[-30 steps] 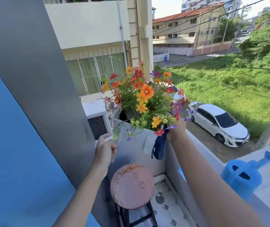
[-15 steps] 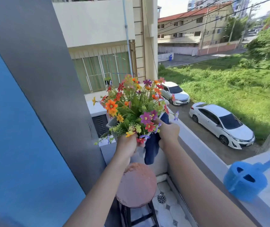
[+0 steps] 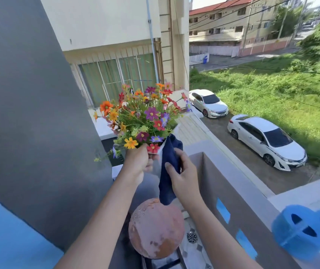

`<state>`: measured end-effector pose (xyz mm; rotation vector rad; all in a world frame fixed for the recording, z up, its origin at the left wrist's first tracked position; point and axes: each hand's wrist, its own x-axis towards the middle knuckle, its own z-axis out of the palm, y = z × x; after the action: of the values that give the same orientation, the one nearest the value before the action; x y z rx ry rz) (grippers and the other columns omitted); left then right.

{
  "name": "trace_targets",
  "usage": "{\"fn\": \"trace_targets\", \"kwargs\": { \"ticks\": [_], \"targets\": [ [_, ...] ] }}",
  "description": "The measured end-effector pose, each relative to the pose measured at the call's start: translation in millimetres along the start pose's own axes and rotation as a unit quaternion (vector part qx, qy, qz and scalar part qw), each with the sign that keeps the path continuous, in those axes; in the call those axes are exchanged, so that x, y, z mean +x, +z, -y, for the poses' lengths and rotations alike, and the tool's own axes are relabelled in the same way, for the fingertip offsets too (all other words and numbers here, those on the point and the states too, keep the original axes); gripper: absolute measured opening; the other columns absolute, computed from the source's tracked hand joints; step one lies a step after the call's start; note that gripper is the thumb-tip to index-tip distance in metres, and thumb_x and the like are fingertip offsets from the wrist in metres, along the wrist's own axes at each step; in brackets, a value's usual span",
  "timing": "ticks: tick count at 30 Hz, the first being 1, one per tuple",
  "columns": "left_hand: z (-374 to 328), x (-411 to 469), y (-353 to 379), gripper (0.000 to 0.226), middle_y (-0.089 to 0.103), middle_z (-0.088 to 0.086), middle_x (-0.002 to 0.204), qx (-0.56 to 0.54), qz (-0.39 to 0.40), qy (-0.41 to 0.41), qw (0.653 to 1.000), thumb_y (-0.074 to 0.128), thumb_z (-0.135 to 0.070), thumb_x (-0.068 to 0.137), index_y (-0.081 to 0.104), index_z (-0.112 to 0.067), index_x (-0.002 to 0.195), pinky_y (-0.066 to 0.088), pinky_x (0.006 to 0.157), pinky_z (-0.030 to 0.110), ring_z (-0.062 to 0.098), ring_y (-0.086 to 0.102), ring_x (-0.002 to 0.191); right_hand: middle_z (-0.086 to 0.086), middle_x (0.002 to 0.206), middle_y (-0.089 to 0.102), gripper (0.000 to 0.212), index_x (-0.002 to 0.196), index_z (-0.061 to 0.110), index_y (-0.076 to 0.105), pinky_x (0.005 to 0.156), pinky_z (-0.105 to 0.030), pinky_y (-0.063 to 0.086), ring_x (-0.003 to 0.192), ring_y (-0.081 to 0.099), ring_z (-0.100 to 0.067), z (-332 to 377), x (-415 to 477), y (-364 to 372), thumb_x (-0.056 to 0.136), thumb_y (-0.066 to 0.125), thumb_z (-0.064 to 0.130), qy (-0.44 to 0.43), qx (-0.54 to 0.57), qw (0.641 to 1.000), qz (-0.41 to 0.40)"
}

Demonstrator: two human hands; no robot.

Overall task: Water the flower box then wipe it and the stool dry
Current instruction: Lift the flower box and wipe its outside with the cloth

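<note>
Balcony corner high above a street, with a flower box lifted over a round stool.

Held up in the air between both hands, the flower box shows only a sliver of white wall beneath its mass of orange, purple, red and yellow flowers. At its near left side the left hand is clamped on the box, fingers curled under the blooms. Against its right side the right hand is closed on a dark blue cloth, which is pressed to the box and hangs down until its tip reaches the stool's worn pink seat in view. Directly below the box stands the stool, on a tiled floor beside a drain. On the balcony ledge to the right sits a blue watering can, well apart from both hands. Two white cars are parked on the street below.
</note>
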<state>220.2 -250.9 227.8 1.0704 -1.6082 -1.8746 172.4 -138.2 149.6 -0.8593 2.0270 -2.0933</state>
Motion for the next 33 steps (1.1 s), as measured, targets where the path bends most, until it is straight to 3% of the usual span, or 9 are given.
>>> {"fn": "trace_targets", "kwargs": {
  "ticks": [4, 7, 10, 14, 17, 22, 25, 30, 33],
  "targets": [
    [-18, 8, 9, 0.030, 0.062, 0.008, 0.043, 0.002, 0.009, 0.013, 1.000, 0.036, -0.008, 0.097, 0.055, -0.004, 0.074, 0.016, 0.034, 0.012, 0.007, 0.024, 0.030, -0.003, 0.107, 0.067, 0.030, 0.120, 0.012, 0.058, 0.074, -0.014, 0.042, 0.090, 0.060, 0.000, -32, 14, 4, 0.092, 0.058, -0.001, 0.048, -0.025, 0.998, -0.027],
    [-23, 15, 18, 0.030, 0.062, 0.008, 0.044, 0.004, -0.001, 0.033, 0.999, 0.037, -0.008, 0.095, 0.055, -0.005, 0.071, 0.016, 0.033, 0.013, 0.008, 0.026, 0.029, -0.002, 0.099, 0.067, 0.026, 0.115, 0.012, 0.059, 0.071, -0.020, 0.040, 0.083, 0.059, -0.002, -27, 32, 6, 0.092, 0.057, 0.000, 0.058, 0.004, 0.997, -0.050],
    [-25, 22, 25, 0.027, 0.061, 0.010, 0.052, 0.012, -0.020, 0.048, 0.999, 0.039, -0.009, 0.093, 0.055, -0.006, 0.072, 0.019, 0.032, 0.014, 0.008, 0.028, 0.027, -0.002, 0.100, 0.069, 0.023, 0.110, 0.018, 0.061, 0.074, -0.022, 0.047, 0.088, 0.063, -0.014, -9, 56, 6, 0.091, 0.059, 0.004, 0.055, 0.066, 0.995, -0.055],
    [-21, 27, 28, 0.027, 0.058, 0.014, 0.059, 0.009, -0.015, 0.042, 0.999, 0.035, -0.008, 0.096, 0.051, -0.007, 0.074, 0.020, 0.032, 0.011, 0.007, 0.026, 0.025, 0.002, 0.083, 0.066, 0.015, 0.103, 0.011, 0.066, 0.065, -0.024, 0.049, 0.071, 0.059, -0.009, 12, 98, 0, 0.090, 0.060, 0.005, 0.099, 0.202, 0.971, -0.084],
    [-17, 31, 26, 0.027, 0.058, 0.011, 0.056, 0.014, -0.008, 0.034, 0.999, 0.035, -0.010, 0.099, 0.051, -0.007, 0.078, 0.021, 0.031, 0.011, 0.006, 0.028, 0.024, 0.000, 0.074, 0.056, 0.004, 0.091, 0.007, 0.062, 0.061, -0.025, 0.046, 0.066, 0.052, -0.012, 15, 141, -7, 0.091, 0.058, 0.008, 0.117, 0.196, 0.964, -0.133],
    [-23, 38, 16, 0.031, 0.059, 0.004, 0.044, 0.013, 0.014, 0.018, 1.000, 0.036, -0.008, 0.097, 0.055, -0.005, 0.074, 0.017, 0.033, 0.014, 0.005, 0.026, 0.026, -0.005, 0.083, 0.060, 0.007, 0.093, 0.012, 0.063, 0.071, -0.032, 0.047, 0.077, 0.056, -0.020, 2, 176, -7, 0.092, 0.056, 0.011, 0.169, 0.166, 0.962, -0.138],
    [-23, 39, 14, 0.031, 0.059, 0.008, 0.049, 0.006, 0.013, 0.017, 1.000, 0.037, -0.008, 0.097, 0.055, -0.005, 0.073, 0.017, 0.034, 0.014, 0.006, 0.027, 0.027, -0.003, 0.080, 0.055, 0.005, 0.093, 0.009, 0.059, 0.063, -0.027, 0.043, 0.077, 0.051, -0.020, 2, 178, -2, 0.094, 0.055, 0.010, 0.184, 0.175, 0.955, -0.155],
    [-29, 42, 14, 0.027, 0.055, 0.008, 0.061, -0.030, 0.003, 0.005, 1.000, 0.041, -0.008, 0.097, 0.054, -0.007, 0.073, 0.019, 0.029, 0.015, 0.004, 0.028, 0.026, -0.002, 0.094, 0.065, 0.016, 0.110, 0.017, 0.060, 0.073, -0.031, 0.049, 0.084, 0.061, -0.018, 23, 148, 19, 0.094, 0.058, 0.015, 0.117, 0.153, 0.976, -0.103],
    [-44, 51, 9, 0.026, 0.053, 0.010, 0.062, -0.074, 0.011, 0.006, 0.997, 0.042, -0.005, 0.096, 0.050, -0.009, 0.072, 0.020, 0.031, 0.014, 0.004, 0.027, 0.026, 0.003, 0.099, 0.065, 0.021, 0.112, 0.015, 0.059, 0.078, -0.018, 0.046, 0.088, 0.060, -0.003, 22, 116, 27, 0.093, 0.059, 0.007, -0.018, 0.080, 0.995, -0.055]
  ]
}}
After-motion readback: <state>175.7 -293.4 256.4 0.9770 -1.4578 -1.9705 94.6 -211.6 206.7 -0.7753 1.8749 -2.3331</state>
